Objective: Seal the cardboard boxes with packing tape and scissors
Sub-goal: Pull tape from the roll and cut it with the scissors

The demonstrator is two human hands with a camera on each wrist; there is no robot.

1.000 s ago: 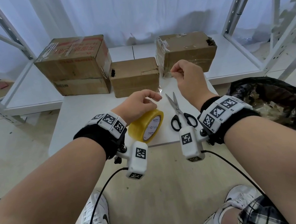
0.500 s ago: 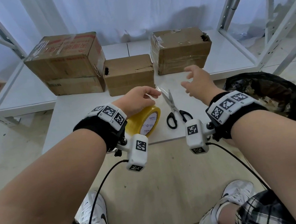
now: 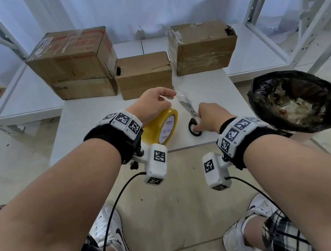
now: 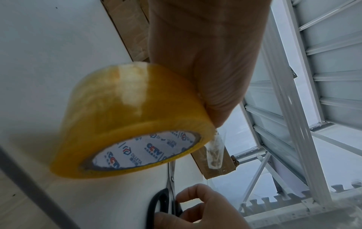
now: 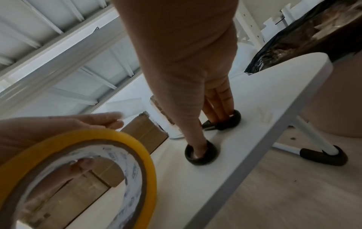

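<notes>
A yellow roll of packing tape (image 3: 160,125) stands on edge on the white table (image 3: 82,123). My left hand (image 3: 152,104) grips the roll from above, fingers curled over its rim (image 4: 127,124). A short clear tape end (image 4: 215,151) sticks out past the fingertips. The black-handled scissors (image 3: 192,112) lie flat just right of the roll. My right hand (image 3: 208,116) is on them, thumb in one handle loop (image 5: 201,153) and fingers in the other. Three cardboard boxes stand at the back: a large one (image 3: 72,63), a small middle one (image 3: 145,74) and a right one (image 3: 201,46).
A bin lined with a black bag (image 3: 294,99) stands off the table's right edge. White metal shelving (image 3: 271,12) frames both sides behind the boxes. The table's near edge (image 5: 264,147) is close to my wrists.
My right hand has come down from in front of the boxes to the scissors and put its thumb and fingers into the handles. The left hand has stayed on the tape roll.
</notes>
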